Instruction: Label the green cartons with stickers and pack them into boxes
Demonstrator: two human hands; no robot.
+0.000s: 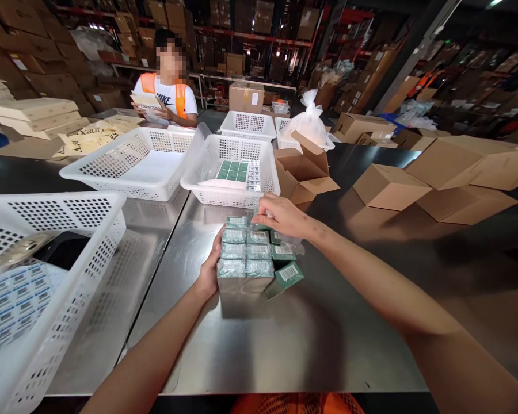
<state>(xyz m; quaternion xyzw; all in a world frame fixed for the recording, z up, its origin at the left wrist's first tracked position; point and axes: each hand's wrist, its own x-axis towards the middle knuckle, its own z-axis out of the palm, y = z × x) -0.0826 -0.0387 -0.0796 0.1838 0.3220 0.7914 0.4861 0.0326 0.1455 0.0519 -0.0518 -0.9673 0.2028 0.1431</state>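
Warehouse, racks [224, 33] of cartons at the back, steel table [190, 345] in front. Block of green boxes [246, 252] stands on the table, roughly mid-view, barcode ends up, between the two hands. Left hand [209, 269] is flat along the block's left side, palm and fingers touching it, not closed round anything. Right hand [285, 215] is over the block's far right corner, thumb and fingertips pinched narrow on clear film [294, 246]; film runs from under that hand across the right-hand boxes. So block sits right of the left palm, and left of and below the right wrist. One loose box [289, 275] leans outward at the block's near right corner, clear of both hands.

Just beyond: white basket [228, 197] with more green boxes [233, 171] and a label sheet [253, 175]; open carton [290, 184] to its right. Near left: another basket [95, 296] with labels [21, 299]. Co-worker [185, 103] across the table holds a pale packet [147, 100].
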